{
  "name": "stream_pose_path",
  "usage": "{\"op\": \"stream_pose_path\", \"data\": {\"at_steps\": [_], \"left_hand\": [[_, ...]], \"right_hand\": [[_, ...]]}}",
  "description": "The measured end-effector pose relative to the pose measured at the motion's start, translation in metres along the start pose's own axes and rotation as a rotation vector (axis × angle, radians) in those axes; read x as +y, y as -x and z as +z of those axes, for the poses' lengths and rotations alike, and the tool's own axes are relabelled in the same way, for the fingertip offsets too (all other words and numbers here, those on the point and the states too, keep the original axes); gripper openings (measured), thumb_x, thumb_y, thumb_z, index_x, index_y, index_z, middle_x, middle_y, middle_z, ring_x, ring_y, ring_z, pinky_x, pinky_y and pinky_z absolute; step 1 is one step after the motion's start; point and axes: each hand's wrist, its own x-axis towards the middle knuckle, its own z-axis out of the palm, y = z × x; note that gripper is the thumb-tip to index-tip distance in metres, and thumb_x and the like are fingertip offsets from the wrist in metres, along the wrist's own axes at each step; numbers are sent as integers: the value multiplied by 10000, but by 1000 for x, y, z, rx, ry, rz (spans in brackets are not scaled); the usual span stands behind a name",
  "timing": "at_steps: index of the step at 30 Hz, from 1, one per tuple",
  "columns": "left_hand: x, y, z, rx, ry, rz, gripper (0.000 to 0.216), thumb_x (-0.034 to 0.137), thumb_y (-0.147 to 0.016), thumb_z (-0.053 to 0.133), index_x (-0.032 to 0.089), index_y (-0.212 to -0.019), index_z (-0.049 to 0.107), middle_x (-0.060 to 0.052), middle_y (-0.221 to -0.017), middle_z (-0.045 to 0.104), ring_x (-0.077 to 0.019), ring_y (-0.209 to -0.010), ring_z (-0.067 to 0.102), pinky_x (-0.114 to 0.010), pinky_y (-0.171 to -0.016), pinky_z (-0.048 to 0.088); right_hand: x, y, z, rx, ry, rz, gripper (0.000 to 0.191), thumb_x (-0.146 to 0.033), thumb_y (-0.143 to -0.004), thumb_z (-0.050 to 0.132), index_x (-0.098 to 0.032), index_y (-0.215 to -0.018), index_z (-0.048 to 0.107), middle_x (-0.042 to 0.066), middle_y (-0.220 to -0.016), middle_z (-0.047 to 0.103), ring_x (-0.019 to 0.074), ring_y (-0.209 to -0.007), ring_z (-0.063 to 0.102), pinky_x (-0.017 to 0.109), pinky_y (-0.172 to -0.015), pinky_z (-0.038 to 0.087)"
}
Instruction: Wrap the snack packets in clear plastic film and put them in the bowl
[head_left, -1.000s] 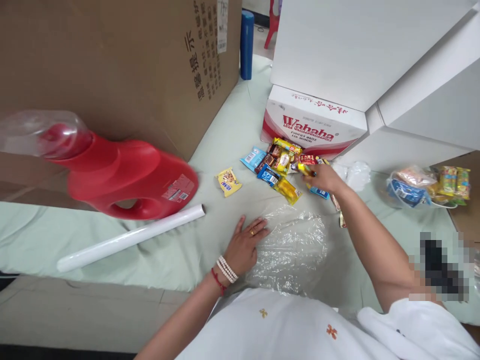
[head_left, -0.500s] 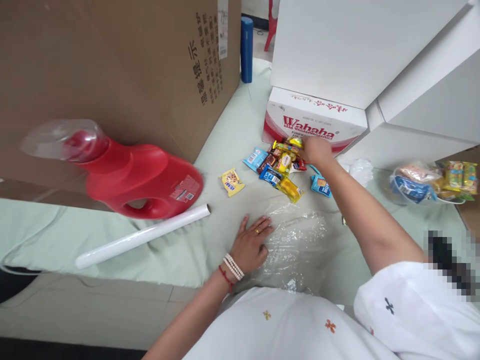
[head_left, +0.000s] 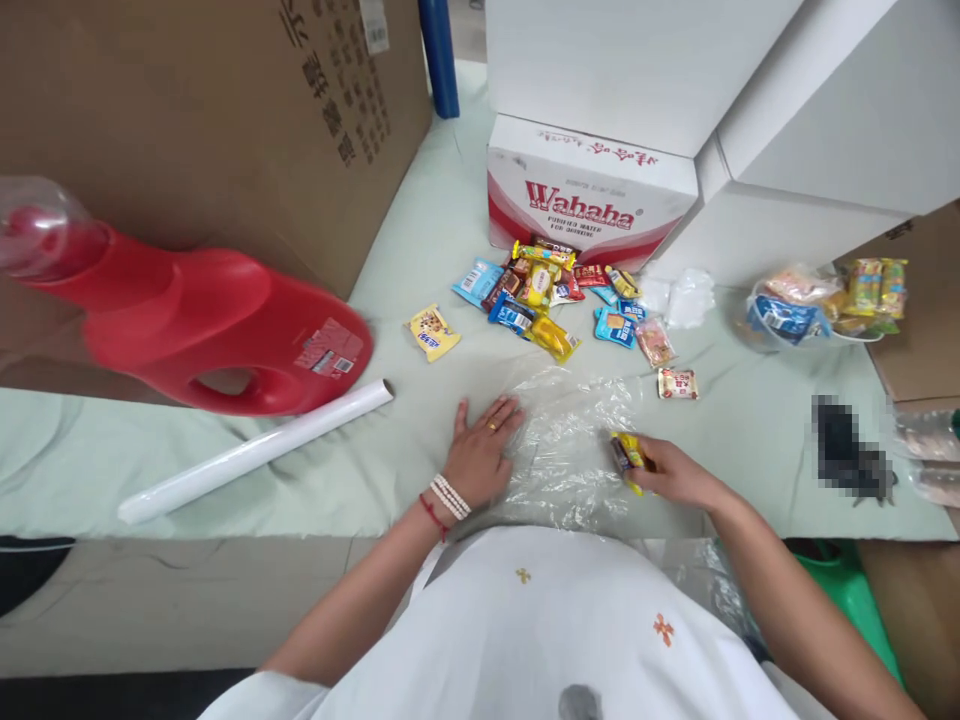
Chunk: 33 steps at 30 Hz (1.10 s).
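My left hand (head_left: 480, 450) lies flat with spread fingers on the left part of a clear plastic sheet (head_left: 570, 440), pressing it to the table. Above the sheet's right side, my right hand (head_left: 671, 468) grips a small yellow snack packet (head_left: 631, 460) with a dark purple end. Beyond the sheet sits a pile of wrapped snacks (head_left: 538, 285) in yellow, blue, brown and red. To its left a pale yellow cookie packet (head_left: 431, 332) lies alone. Right of the pile are a light blue packet (head_left: 615, 327), a pink packet (head_left: 655, 343) and a cream-and-red packet (head_left: 677, 384).
A white Wahaha carton (head_left: 585, 190) stands behind the pile. At left are a red detergent jug (head_left: 225, 330), a white roll (head_left: 259, 450) and a large brown box (head_left: 225, 120). On the right is a clear bowl (head_left: 761, 325) of snacks, with a crumpled white bag (head_left: 690, 297) nearer the carton.
My right hand has come back from the pile toward me, carrying the yellow packet over the sheet. My left hand stays flat on the plastic. The view has tilted downward.
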Motion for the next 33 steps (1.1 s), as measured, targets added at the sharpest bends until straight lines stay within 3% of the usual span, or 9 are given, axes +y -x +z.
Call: {"op": "stream_pose_path", "data": {"at_steps": [4,9,13,17,19,22,26,29,33], "left_hand": [[-6,10,-2,15,-36,-63,844,159,-727,491,217,-1563,397,-135,-1639,399,-321,-1514,383,-688,-1237,-28],[-5,20,-2,54,-61,-113,893,178,-696,509,237,-1576,370,-136,-1667,346,-344,-1535,333,-695,-1233,17],[-2,19,1,29,-58,-74,920,142,-660,491,232,-1568,376,-132,-1672,336,-327,-1538,332,-689,-1233,42],[-5,19,3,34,-49,-80,902,146,-674,494,209,-1566,378,-137,-1673,333,-311,-1540,333,-656,-1246,78],[-6,23,2,78,-58,-86,875,153,-695,507,200,-1561,395,-135,-1678,325,-307,-1553,307,-621,-1256,112],[-6,31,0,174,-103,-52,782,149,-736,525,218,-1513,481,-109,-1670,351,-310,-1578,237,-607,-1264,113],[-7,39,-6,177,-115,87,483,88,-741,515,304,-1107,744,3,-1492,604,-307,-1554,298,-646,-1263,6],[-14,43,-13,143,-52,102,256,86,-763,495,248,-720,688,19,-1247,758,-306,-1471,443,-672,-1248,13],[-22,44,-21,131,88,55,240,146,-827,477,219,-654,626,-7,-1115,789,-277,-1351,572,-673,-1236,75]], "right_hand": [[19,9,-35,74,88,55,214,-390,-746,625,-224,-714,492,-37,-654,473,148,-628,399,259,-580,310],[-27,8,-54,149,295,-169,182,-354,-781,596,-227,-735,474,0,-737,535,161,-664,456,276,-628,341],[-85,-20,-26,-52,511,-319,116,-280,-811,632,-215,-793,537,30,-829,619,155,-677,489,274,-619,299],[-108,-63,9,-296,630,-266,114,-256,-794,732,-212,-853,645,30,-830,677,171,-705,573,262,-603,293],[-105,-77,19,-289,644,-228,251,-260,-806,763,-210,-1039,686,49,-950,711,197,-820,639,246,-654,350],[-94,-77,30,-125,628,-213,491,-359,-880,741,-186,-1320,605,121,-1214,665,228,-992,668,259,-776,430],[-83,-57,54,-1,676,-229,607,-433,-907,714,-247,-1451,518,131,-1435,545,262,-1083,666,305,-821,478],[-74,-47,67,1,732,-209,541,-311,-960,636,-307,-1483,497,94,-1458,547,247,-1103,664,298,-817,489],[-61,-46,53,3,683,-211,512,-263,-954,629,-295,-1457,539,94,-1460,554,232,-1074,676,307,-847,508]]}}
